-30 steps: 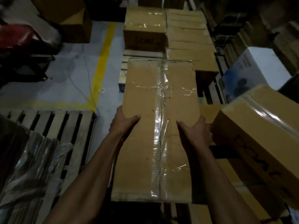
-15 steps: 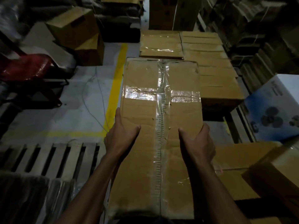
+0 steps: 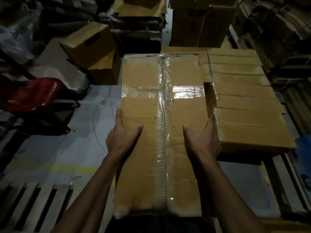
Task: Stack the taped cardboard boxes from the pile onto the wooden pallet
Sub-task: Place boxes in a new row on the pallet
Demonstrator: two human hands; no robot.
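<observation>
I carry a long taped cardboard box [image 3: 143, 91], flat side up, with clear tape along its seam and across its middle. My left hand [image 3: 123, 135] grips its left edge, thumb on top. My right hand [image 3: 202, 140] grips the right edge the same way. Ahead and to the right lie several flat taped boxes [image 3: 240, 105] side by side on the wooden pallet [image 3: 276, 174], whose slats show at the right. The carried box hides the pallet's left part.
A red plastic chair [image 3: 33, 95] stands at the left. Two brown cartons [image 3: 90, 47] lean on each other behind it. Another pallet [image 3: 35, 197] lies at the lower left. Tall cartons [image 3: 198, 22] stand at the back. A thin cable [image 3: 101, 115] trails over the grey floor.
I have stepped forward with the box. The stacked boxes on the pallet are now closer and beside the carried box's right edge. Both hands keep the same hold.
</observation>
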